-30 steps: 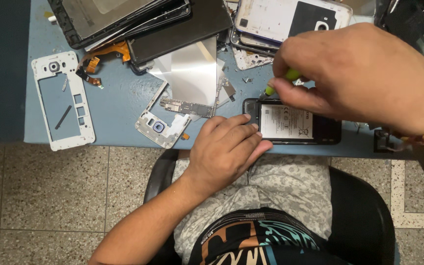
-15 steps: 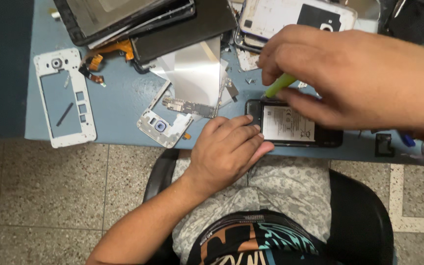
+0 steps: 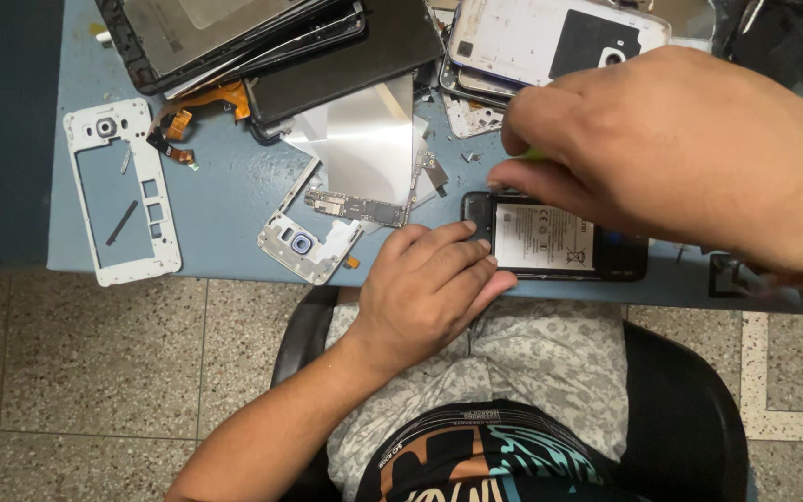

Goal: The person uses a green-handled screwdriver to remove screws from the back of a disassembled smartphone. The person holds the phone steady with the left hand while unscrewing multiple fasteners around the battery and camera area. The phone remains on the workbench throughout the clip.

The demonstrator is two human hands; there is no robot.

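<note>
An opened black phone [image 3: 550,237] with its white-labelled battery showing lies near the front edge of the blue table [image 3: 225,195]. My left hand [image 3: 420,288] rests at the table edge, its bent fingers pressed on the phone's lower left corner. My right hand [image 3: 680,149] hovers over the phone's upper left corner. It pinches a green tool [image 3: 533,154], of which only a sliver shows between the fingers. The tool's tip is hidden.
A white phone frame [image 3: 123,195] lies at the left. A circuit board [image 3: 355,206], a silver sheet [image 3: 369,139] and a white camera bezel [image 3: 304,244] sit mid-table. Stacked screens [image 3: 234,37] and a white phone back [image 3: 550,37] lie behind. A black chair [image 3: 680,409] is below.
My right hand has shifted left and down toward the phone's upper left corner, and the green tool is now mostly hidden in it. My left hand has stayed put.
</note>
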